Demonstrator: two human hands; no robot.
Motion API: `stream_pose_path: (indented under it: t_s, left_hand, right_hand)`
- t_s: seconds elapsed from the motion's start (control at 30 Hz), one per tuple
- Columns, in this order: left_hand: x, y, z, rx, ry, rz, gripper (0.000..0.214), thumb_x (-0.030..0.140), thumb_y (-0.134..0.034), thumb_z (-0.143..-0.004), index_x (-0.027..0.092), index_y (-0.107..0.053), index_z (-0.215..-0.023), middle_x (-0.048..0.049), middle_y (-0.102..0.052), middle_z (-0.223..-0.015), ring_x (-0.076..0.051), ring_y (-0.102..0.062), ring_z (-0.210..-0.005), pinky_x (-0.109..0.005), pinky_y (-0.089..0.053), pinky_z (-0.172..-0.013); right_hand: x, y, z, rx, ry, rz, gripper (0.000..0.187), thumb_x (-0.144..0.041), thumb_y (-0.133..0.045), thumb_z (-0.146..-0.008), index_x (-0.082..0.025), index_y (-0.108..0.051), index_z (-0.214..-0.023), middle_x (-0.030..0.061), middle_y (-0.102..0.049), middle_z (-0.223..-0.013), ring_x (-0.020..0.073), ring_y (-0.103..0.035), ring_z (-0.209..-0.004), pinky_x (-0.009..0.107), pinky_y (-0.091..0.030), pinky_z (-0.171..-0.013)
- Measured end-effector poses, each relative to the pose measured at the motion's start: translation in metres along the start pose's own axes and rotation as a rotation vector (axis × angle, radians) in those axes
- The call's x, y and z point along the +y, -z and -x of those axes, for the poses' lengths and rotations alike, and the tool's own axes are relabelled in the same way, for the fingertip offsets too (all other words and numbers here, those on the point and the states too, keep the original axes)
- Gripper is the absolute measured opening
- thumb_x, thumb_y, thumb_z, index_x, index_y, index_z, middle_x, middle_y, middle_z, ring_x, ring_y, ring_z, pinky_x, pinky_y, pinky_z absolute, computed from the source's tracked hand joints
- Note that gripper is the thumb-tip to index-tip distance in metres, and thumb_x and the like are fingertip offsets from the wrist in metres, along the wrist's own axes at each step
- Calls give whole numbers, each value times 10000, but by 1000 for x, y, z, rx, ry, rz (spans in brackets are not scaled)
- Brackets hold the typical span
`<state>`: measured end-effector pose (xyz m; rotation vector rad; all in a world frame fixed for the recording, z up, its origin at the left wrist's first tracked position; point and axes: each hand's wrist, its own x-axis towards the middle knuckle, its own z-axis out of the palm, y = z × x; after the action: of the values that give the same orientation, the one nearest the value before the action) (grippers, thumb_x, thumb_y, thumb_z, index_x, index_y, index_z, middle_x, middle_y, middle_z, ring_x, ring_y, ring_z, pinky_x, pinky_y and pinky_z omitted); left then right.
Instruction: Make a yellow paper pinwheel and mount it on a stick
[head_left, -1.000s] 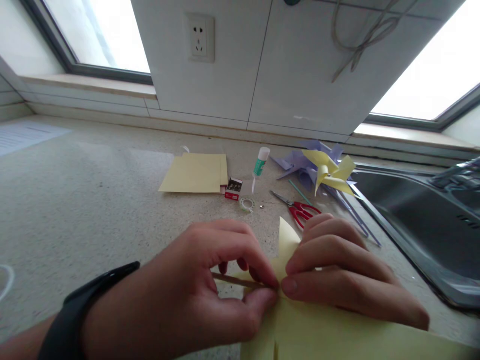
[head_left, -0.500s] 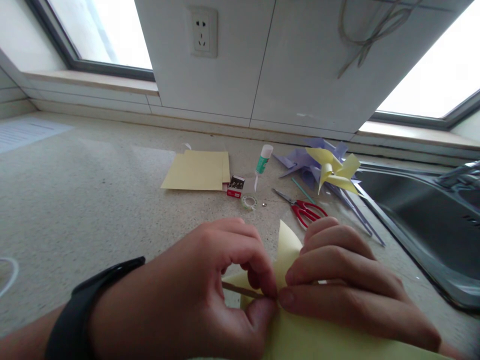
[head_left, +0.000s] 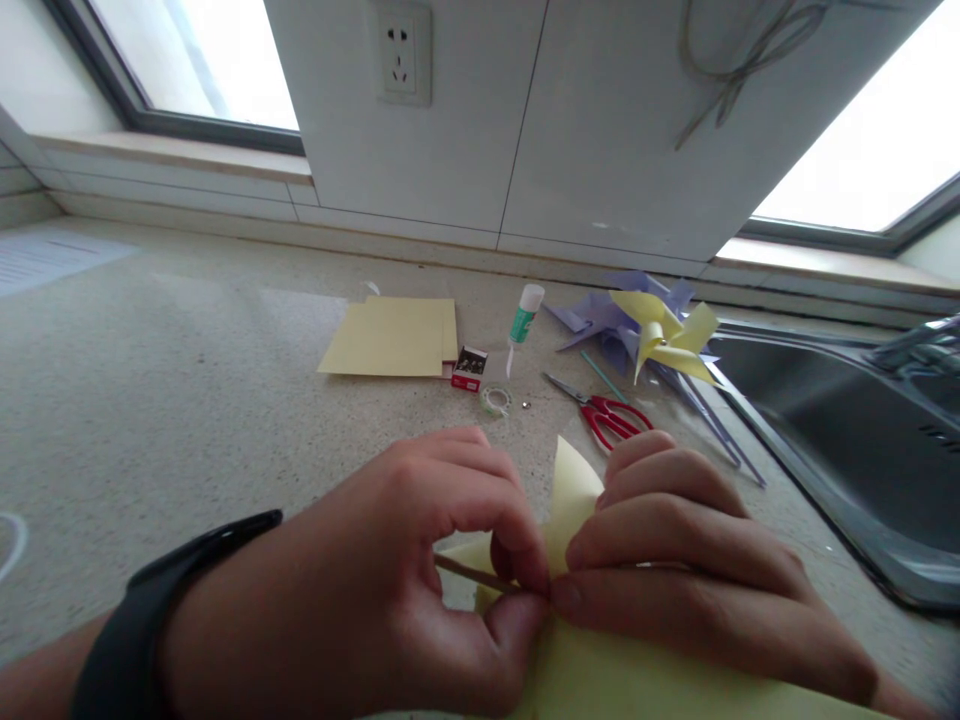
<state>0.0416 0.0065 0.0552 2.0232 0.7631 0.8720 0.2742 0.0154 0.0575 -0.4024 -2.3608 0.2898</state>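
Observation:
A sheet of yellow paper (head_left: 637,670) lies under my hands at the bottom of the view, with a pointed flap (head_left: 574,490) standing up between them. Thumb and index finger of my left hand (head_left: 405,570) pinch the paper near its middle. A thin brownish edge or strip (head_left: 476,573) runs across the gap in that pinch; I cannot tell which it is. My right hand (head_left: 697,570) grips the same paper from the right, fingers together and fingertips touching the left ones. What lies beneath the fingertips is hidden.
Beyond my hands lie red-handled scissors (head_left: 611,420), a tape roll (head_left: 496,401), a small red box of pins (head_left: 470,369), a glue stick (head_left: 526,313) and stacked yellow sheets (head_left: 390,337). Purple pinwheels (head_left: 619,310) and a yellow pinwheel (head_left: 667,335) rest beside the sink (head_left: 825,450).
The view has shifted slightly. Both hands keep nearly the same hold on the yellow paper, and the objects behind them stay where they were.

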Motion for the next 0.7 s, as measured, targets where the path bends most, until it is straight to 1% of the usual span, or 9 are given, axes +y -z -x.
stream_pose_path:
  t_s: [0.1,0.23,0.4,0.53,0.7]
  left_hand:
    - [0,2,0,3,24,17,190,47,-762,-713,204,-671,-770,76,-658,-791,-57,-618,-781,-161,-469,-746]
    - [0,5,1,8,45,16,216,49,-761,-716,229,-690,-813,88,-665,-821,-53,-626,-794,-158,-473,-762]
    - [1,9,2,-38,77,-2,182,55,-721,-768,226,-703,-824,75,-668,-819,-63,-627,-781,-170,-479,-732]
    - [0,12,-1,-74,51,-12,153,73,-719,-804,225,-716,-814,67,-677,-810,-74,-632,-809,-181,-477,-762]
    - [-2,14,-1,-83,48,-41,112,116,-738,-826,227,-722,-817,70,-677,-796,-73,-627,-823,-187,-464,-778]
  right_hand:
    - [3,0,2,-6,5,5,168,-213,-574,-992,-161,-733,-1007,43,-717,-906,196,-615,-844,377,-523,-795]
    - [4,0,1,9,39,13,182,-228,-562,-1000,-156,-729,-988,43,-713,-895,188,-609,-821,372,-529,-755]
    - [1,2,-4,10,20,24,169,-221,-572,-993,-159,-727,-962,41,-712,-857,180,-608,-802,349,-529,-742]
    - [0,1,-6,-1,-1,24,199,-227,-553,-1009,-165,-728,-937,33,-710,-833,173,-596,-790,341,-525,-745]
    - [1,-1,-5,3,17,19,191,-210,-555,-1005,-160,-724,-932,29,-701,-834,170,-587,-792,346,-520,-777]
